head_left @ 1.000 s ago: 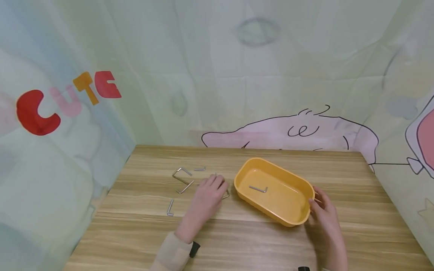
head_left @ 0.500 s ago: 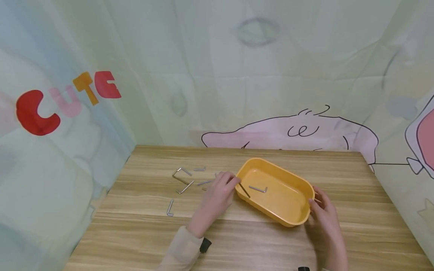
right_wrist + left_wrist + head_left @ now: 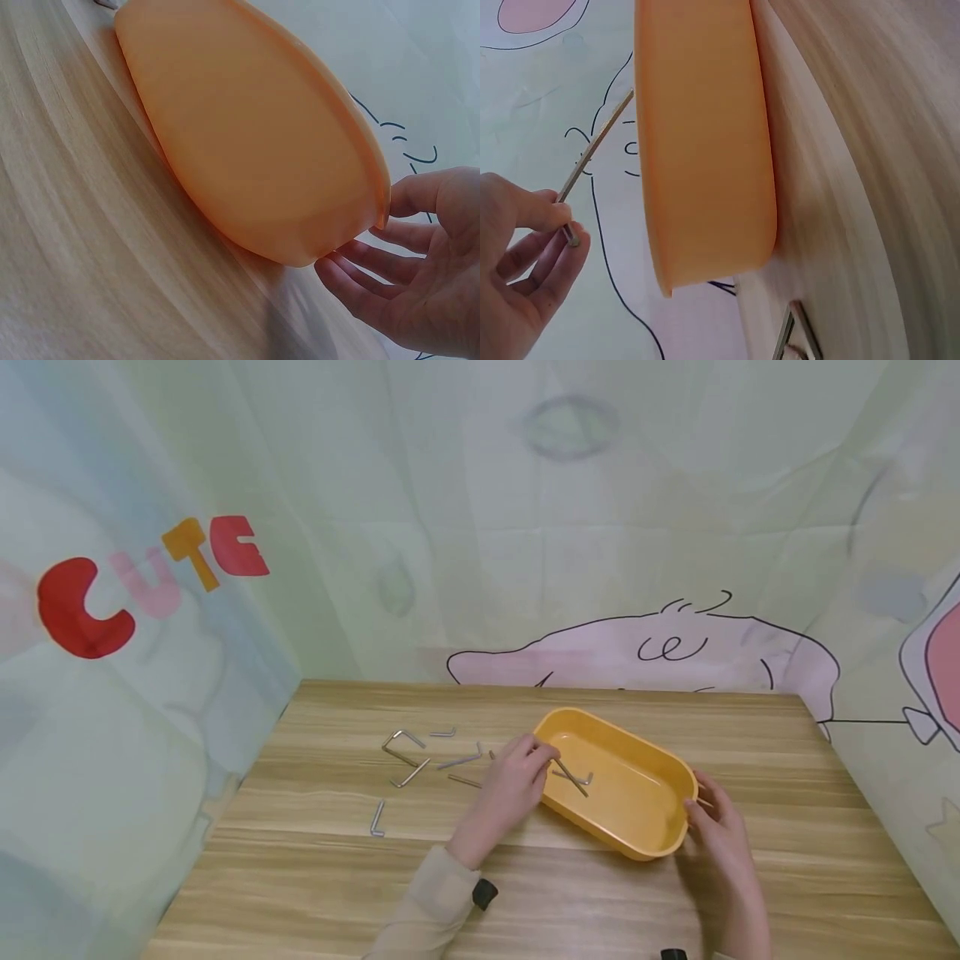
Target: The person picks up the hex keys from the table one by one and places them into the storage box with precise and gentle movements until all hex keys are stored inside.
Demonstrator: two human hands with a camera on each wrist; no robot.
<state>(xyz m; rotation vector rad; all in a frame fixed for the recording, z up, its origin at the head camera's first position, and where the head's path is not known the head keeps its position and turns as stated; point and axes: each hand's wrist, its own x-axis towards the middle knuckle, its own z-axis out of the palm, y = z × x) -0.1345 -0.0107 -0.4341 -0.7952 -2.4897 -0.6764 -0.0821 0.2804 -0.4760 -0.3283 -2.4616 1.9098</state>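
Observation:
In the head view my left hand [image 3: 517, 781] pinches a bronze-coloured hex key [image 3: 573, 777] above the left end of a yellow tray [image 3: 643, 855]. The left wrist view shows the bent end of this hex key [image 3: 592, 154] between thumb and fingers, its long arm pointing over the rim. Inside the tray lies a silver hex key [image 3: 588, 779], partly crossed from view by the held one. My right hand [image 3: 723, 827] grips the tray's right end, thumb at the rim and fingers against the outer wall [image 3: 247, 135].
Left of the tray, several loose hex keys lie on the wooden table [image 3: 300, 877], among them a silver one [image 3: 377, 818] nearest me and a short one [image 3: 442, 733] farther back. A printed curtain [image 3: 480, 527] hangs behind the table.
My left hand has picked up the bronze-coloured hex key from the table and carried it rightward over the tray. The right hand and the tray have stayed in place.

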